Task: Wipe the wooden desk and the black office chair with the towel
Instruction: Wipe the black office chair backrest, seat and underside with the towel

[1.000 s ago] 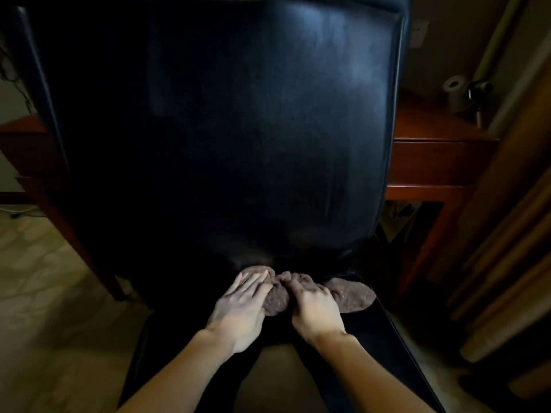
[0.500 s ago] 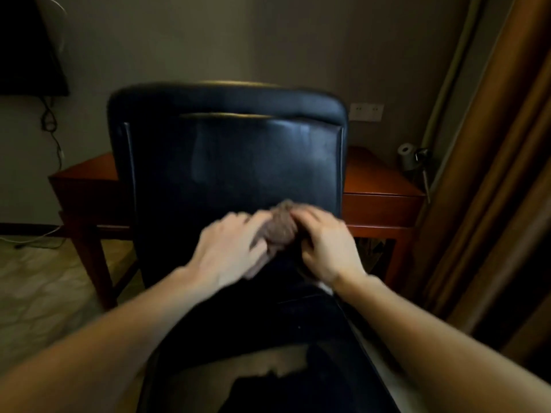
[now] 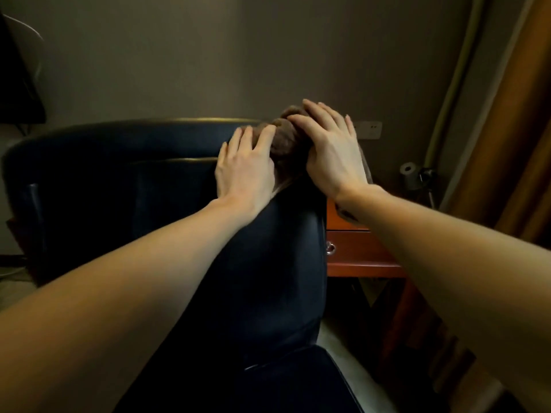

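Atop chair (image 3: 149, 204), towel (image 3: 287, 144) half hidden under left hand (image 3: 244, 171), right hand (image 3: 331, 153)

Brown towel (image 3: 287, 141) is bunched, I think, on the black chair (image 3: 149, 180) back's top edge, with the reddish wooden desk (image 3: 357, 251) behind at 3 o'clock.

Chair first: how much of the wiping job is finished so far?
Done, apparently: the front of the backrest, since the towel has climbed from its base to its top in the last second. In hand: the left hand and right hand press it on the top corner of the black office chair. Left: possibly the wooden desk; nothing shows whether it was wiped.
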`<state>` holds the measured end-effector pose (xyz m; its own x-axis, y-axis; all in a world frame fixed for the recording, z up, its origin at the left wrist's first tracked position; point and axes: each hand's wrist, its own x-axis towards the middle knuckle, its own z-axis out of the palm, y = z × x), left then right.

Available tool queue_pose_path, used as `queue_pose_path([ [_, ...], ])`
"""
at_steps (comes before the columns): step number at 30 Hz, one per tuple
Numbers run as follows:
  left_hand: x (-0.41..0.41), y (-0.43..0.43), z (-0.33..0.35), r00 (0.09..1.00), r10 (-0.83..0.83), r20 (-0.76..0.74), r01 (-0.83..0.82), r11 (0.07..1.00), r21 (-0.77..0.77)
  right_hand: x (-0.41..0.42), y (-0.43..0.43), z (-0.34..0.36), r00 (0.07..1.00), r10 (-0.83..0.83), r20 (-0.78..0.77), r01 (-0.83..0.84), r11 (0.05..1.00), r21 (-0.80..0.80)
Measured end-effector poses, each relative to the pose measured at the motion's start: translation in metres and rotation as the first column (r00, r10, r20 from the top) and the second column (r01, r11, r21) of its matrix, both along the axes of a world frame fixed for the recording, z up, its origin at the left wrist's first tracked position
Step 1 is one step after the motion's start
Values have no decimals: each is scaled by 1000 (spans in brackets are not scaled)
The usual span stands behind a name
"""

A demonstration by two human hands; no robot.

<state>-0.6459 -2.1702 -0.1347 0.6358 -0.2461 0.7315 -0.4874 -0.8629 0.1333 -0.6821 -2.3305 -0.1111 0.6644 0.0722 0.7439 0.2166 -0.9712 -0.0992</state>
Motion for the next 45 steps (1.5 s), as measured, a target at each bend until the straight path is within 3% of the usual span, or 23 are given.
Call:
queue_pose_path([
  [3,18,-7,-13,996,49,73,-55,994,90,26,-11,-15,988,78,-130,-63,992,112],
  [8,33,0,-51,973,15,229,-70,970,231,36,-1,-90,994,101,28,-105,949,297],
  [11,20,5,-81,973,-5,232,-57,964,258,27,10,-128,991,109,82,-130,931,342],
  [18,1,45,-156,977,37,208,-106,937,333,15,51,-212,983,182,33,-181,914,363],
  [23,-5,87,-193,974,55,220,-161,852,499,8,101,-271,975,220,42,-210,832,514],
  [30,0,150,-211,961,-7,278,-173,768,616,8,171,-310,961,275,8,-210,712,670],
  [36,16,146,-212,944,-94,317,-122,792,599,13,152,-305,962,271,-34,-189,748,636],
  [42,36,87,-206,904,-294,311,49,793,607,-7,68,-283,992,111,-54,-81,916,392],
  [45,34,45,-204,871,-396,291,146,774,616,-21,22,-272,1000,6,15,-10,963,268],
])
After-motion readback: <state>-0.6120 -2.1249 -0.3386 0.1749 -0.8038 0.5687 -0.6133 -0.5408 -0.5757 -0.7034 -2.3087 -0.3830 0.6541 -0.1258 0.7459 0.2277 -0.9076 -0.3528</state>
